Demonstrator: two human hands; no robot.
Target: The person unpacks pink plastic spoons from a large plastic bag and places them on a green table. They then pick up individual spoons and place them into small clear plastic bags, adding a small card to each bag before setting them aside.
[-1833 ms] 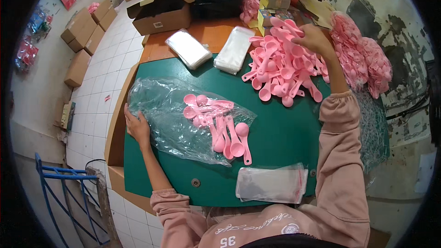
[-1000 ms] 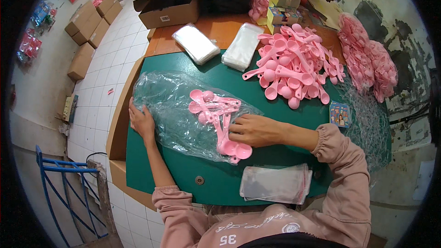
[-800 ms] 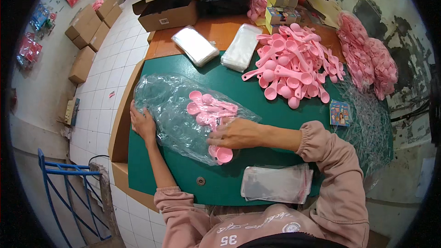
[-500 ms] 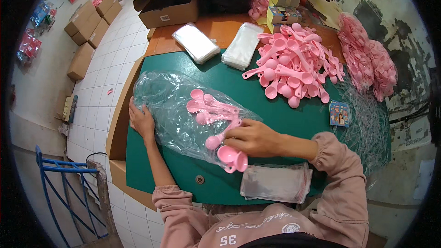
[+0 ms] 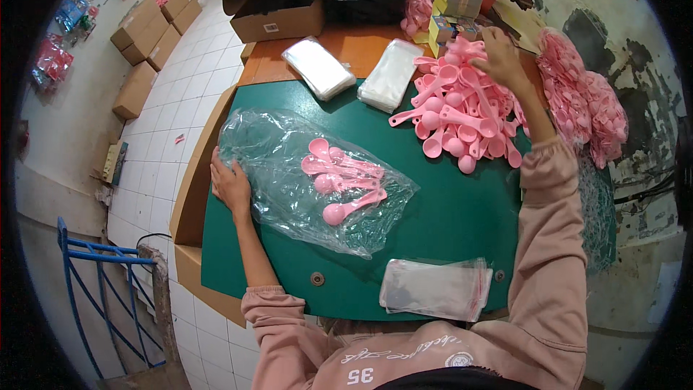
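Observation:
A clear plastic bag (image 5: 271, 209) lies on the green table top, with several pink measuring spoons (image 5: 346, 182) at its middle; whether they are inside or on top, I cannot tell. My left hand (image 5: 232, 186) rests on the bag's left end, fingers stretched out. At the back right, my right hand (image 5: 502, 61) is over the far edge of a heap of pink measuring spoons (image 5: 462, 112). Its thumb and fingers are apart, and nothing shows in its grasp. The forearm covers the right side of the heap.
Two stacks of clear bags (image 5: 317, 68) lie behind the bag; another stack of clear sleeves (image 5: 433, 289) is at the near edge. Bagged pink spoons (image 5: 581, 94) stand at the far right. An open cardboard box (image 5: 278, 22) and bundled cards (image 5: 458, 0) are at the back.
My right hand has gone from the bag's near right side to the heap at the back right. The pink cups beside it are gone from there. My left hand stays on the bag.

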